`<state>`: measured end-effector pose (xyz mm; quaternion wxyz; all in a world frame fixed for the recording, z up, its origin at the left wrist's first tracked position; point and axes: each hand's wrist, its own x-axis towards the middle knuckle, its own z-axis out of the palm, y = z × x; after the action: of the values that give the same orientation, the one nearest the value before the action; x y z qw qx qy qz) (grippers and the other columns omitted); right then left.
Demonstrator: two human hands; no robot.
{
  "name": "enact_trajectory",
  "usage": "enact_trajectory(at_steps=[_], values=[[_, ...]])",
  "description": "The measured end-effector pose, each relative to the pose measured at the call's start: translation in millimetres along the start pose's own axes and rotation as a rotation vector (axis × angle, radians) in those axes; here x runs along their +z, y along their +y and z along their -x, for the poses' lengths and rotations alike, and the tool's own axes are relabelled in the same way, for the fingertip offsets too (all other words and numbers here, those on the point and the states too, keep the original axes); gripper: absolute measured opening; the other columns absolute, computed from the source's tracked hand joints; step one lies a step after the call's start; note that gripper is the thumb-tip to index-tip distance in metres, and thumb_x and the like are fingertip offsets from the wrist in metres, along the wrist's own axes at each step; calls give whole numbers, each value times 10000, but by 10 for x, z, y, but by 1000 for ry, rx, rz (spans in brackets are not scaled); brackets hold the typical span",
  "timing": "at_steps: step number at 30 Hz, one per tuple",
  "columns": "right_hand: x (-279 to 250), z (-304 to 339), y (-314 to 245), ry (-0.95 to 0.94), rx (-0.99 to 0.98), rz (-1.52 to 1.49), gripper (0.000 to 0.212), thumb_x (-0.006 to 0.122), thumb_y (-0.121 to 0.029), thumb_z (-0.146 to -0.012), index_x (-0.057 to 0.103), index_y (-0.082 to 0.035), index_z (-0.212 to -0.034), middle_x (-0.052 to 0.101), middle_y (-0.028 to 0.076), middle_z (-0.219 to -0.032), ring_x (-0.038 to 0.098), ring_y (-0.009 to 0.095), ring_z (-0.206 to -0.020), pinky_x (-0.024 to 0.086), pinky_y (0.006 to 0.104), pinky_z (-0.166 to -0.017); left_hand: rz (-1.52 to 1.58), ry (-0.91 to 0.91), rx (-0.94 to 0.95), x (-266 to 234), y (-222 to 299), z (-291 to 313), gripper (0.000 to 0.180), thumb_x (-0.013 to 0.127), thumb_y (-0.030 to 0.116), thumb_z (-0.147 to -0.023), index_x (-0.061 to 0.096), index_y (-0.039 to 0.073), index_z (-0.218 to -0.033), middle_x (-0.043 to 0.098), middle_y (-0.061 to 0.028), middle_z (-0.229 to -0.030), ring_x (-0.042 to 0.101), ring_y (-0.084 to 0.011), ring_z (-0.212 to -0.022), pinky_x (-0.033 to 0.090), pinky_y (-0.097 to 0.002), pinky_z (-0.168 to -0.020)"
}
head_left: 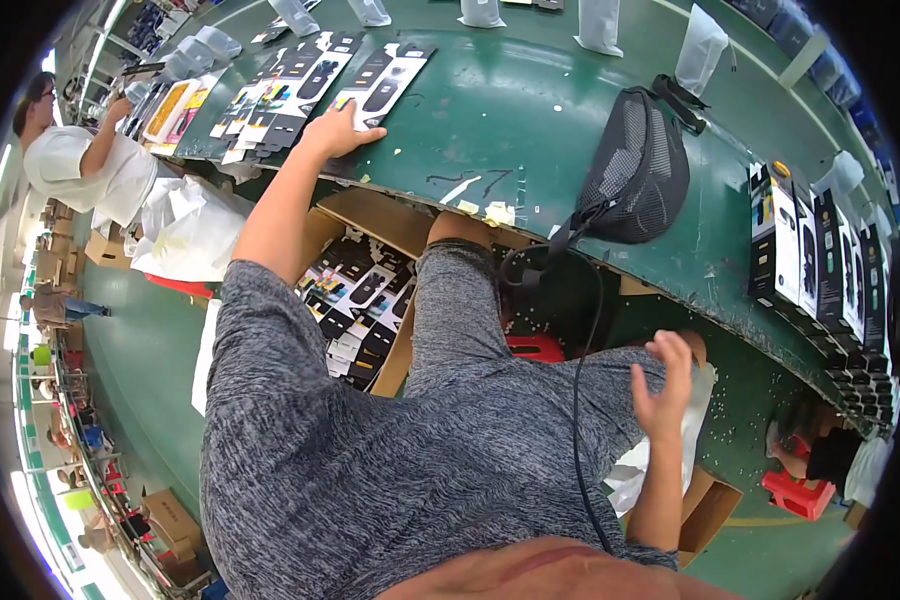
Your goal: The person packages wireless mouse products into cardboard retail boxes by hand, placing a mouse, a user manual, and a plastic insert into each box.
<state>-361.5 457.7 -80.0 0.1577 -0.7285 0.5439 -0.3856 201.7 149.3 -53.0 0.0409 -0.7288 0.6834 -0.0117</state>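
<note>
On the green table, my left hand (336, 132) rests with its fingers on the near end of a flat black-and-white printed carton (383, 82), its thumb spread to the right. Just left of it lie several overlapping flat cartons (305, 80) of the same print. Above my right thigh, my right hand (664, 386) is raised in the air with nothing in it, thumb and fingers apart. A large cardboard box (375, 218) beside my left leg holds many more printed cartons (355, 300).
A black mesh bag (638, 165) with a cable lies on the green table (490, 110). Upright boxes (810, 250) are lined up at the right. Clear plastic bags (600, 25) stand along the far edge. A person (100, 165) works at the left; red stools (798, 495) stand on the floor.
</note>
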Motion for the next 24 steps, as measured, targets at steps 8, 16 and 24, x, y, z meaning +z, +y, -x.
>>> enact_trajectory(at_steps=[8,16,24], values=[[306,37,-226,-54,65,-293,528,728,29,-811,566,-2,-1312,594,167,-1263,680,263,-999,551,357,-892,392,468,222,-1003,391,917,344,550,97,-960,605,-40,-1271,709,-265,-1057,707,-371,-938,542,-409,-851],[825,-825,-1054,-212,247,-1156,518,618,-48,-950,422,70,-1414,576,140,-1342,539,188,-1238,419,340,-1064,1726,-121,425,-32,1734,2605,1056,850,269,-812,170,26,-1583,350,-180,-1571,363,-261,-1447,288,-400,-1176],[680,-590,-1412,-200,-389,68,818,731,-100,-738,460,-76,-1510,506,71,-935,605,259,-773,537,357,-605,2058,58,588,-392,2265,2534,1684,995,616,-303,99,34,-1604,149,-210,-1657,270,-337,-1502,258,-440,-1215]])
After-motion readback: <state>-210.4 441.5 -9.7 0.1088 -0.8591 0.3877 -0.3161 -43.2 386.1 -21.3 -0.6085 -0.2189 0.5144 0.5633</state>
